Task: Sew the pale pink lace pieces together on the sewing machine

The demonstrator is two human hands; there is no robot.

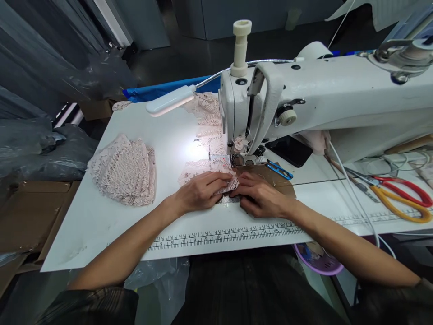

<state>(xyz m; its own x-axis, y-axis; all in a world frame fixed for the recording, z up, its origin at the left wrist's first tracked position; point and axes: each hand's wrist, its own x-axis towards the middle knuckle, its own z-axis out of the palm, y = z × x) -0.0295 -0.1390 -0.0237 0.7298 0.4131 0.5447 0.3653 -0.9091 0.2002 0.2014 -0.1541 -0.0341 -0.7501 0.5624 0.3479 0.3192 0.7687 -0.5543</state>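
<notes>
A white sewing machine [314, 95] stands on the table, its needle area just beyond my hands. Pale pink lace fabric [199, 169] lies in front of the presser foot. My left hand [204, 192] pinches the near edge of this lace, fingers pressed together. From the other side my right hand [259, 194] grips the same folded edge, its fingers curled at the fabric. Both hands nearly meet below the needle. More lace [209, 117] trails behind the machine head. How the cloth sits under the foot is hidden by the machine.
A gathered pile of lace [123, 170] rests at the left. Blue thread snips [279, 169], a black phone [290, 150] and scissors with red and yellow handles [399, 196] lie at the right. A lit lamp [171, 100] hangs over the table; a printed ruler [230, 235] runs along its front edge.
</notes>
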